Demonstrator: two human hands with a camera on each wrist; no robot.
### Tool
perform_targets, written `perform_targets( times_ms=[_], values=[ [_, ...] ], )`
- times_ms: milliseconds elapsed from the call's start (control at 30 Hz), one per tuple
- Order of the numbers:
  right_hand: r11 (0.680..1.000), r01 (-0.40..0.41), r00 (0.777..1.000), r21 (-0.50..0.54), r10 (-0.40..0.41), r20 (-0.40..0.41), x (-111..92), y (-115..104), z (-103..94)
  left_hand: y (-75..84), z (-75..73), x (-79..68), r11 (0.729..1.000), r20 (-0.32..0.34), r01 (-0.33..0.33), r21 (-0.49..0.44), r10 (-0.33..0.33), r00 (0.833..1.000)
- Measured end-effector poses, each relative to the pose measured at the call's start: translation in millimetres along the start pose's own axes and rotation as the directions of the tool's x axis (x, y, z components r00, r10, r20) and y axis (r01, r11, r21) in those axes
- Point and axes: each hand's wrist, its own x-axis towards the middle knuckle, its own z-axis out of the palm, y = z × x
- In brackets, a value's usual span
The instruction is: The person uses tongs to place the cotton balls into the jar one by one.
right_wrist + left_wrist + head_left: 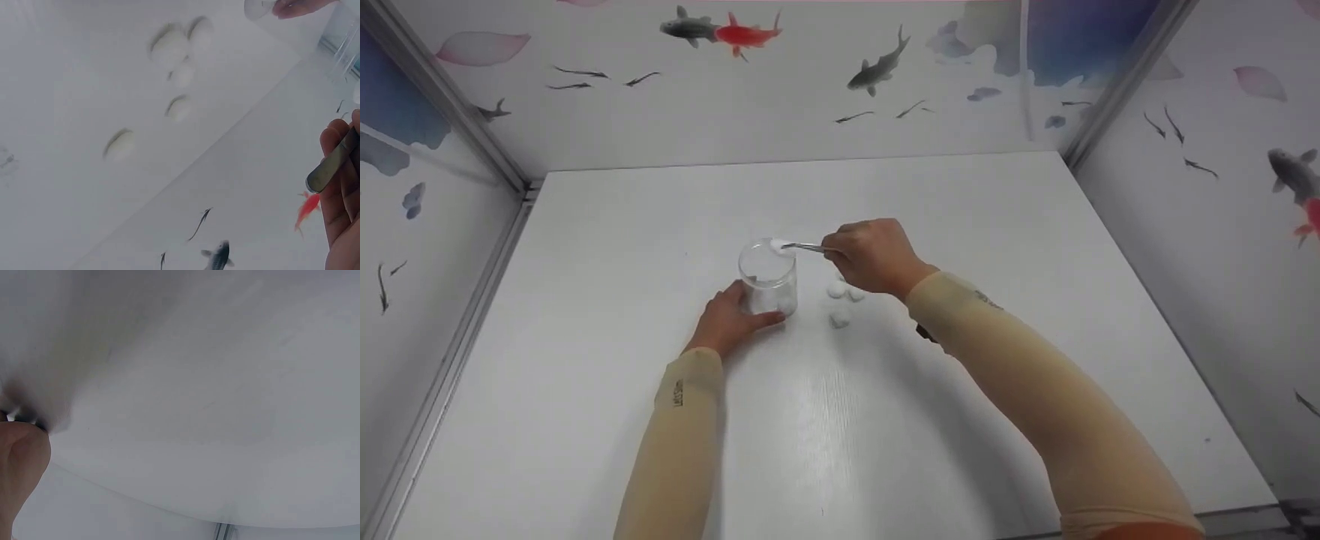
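Note:
A clear cylindrical jar [771, 296] stands upright on the white table. My left hand [727, 324] holds it low down, thumb across the front and fingers round the left side. In my right hand [876, 255] are metal tweezers [808, 247], pinched between thumb and fingers; their broad end [323, 175] shows in the right wrist view. At the tweezers' tips a white cotton ball [778, 245] is at the jar's right rim. Some white matter, hard to make out, lies low inside the jar. Only part of the left hand [25, 467] appears in the left wrist view.
Several loose cotton balls [838, 288] lie on the table [825, 450] just right of the jar, below the right hand. They also appear spread out in the right wrist view, one cotton ball [121, 145] apart. Printed walls [810, 112] enclose the table's back and sides.

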Motion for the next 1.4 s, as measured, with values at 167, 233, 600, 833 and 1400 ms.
perform_targets(
  times_ms=[167, 233, 600, 833, 1400],
  values=[
    [1.000, -0.010, 0.999, 0.008, 0.009, 0.036, 3, -8, 6.9, 1.0, -0.9, -0.5, 1.000, -0.005, -0.002, 0.005, 0.002, 1.000],
    [1.000, -0.012, 0.999, 0.006, 0.012, 0.052, 3, -9, 9.3, 1.6, -1.2, -0.8, 1.000, -0.003, -0.003, 0.003, 0.003, 1.000],
    [1.000, 0.008, 0.998, 0.001, -0.008, 0.060, -4, -1, 6.1, 3.3, -0.9, -2.0, 1.000, 0.002, 0.008, -0.008, -0.008, 1.000],
    [0.999, -0.028, 0.999, -0.016, 0.029, 0.045, -33, 25, -4.3, 2.0, 0.7, -1.3, 1.000, -0.004, 0.002, 0.005, -0.002, 1.000],
    [0.989, -0.126, 0.962, -0.074, 0.140, 0.233, -109, 64, 11.4, -2.5, 1.3, 1.1, 0.999, -0.002, -0.032, 0.001, 0.032, 0.999]
  ],
)
